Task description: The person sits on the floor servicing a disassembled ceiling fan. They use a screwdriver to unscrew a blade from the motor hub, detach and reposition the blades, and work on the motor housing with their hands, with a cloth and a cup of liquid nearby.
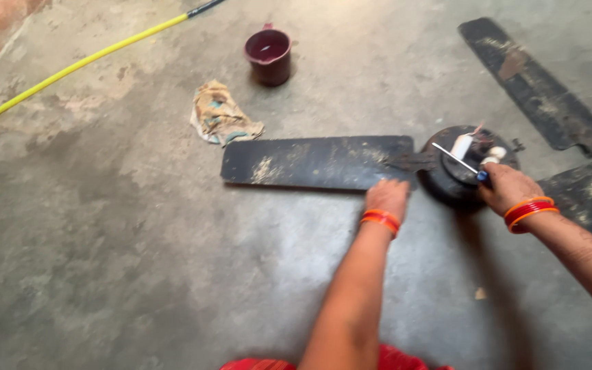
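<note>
A: Right hand [505,186], right of centre: fingers curled tight round a screwdriver [462,162], blue handle mostly hidden in the fist, thin metal shaft angled up-left over the fan motor hub [462,168].
B: Tip?
A: Ends near a white part on the hub; contact too blurred to call.
B: Left hand [387,196]?
A: Centre frame, fingers flat and loose, pressed on the near end of the attached black fan blade [316,162] by the hub. Grasping nothing.
B: Further out?
A: Orange-red bangles on both wrists. Loose blade [532,82] upper right, another blade [590,188] cut off at the right edge. Crumpled rag [220,115] just beside the attached blade's far end, maroon mug [268,55] top centre, yellow hose [77,66] upper left, both ends running out of frame. Concrete floor [138,260]. Red cloth at bottom edge, cut off.
</note>
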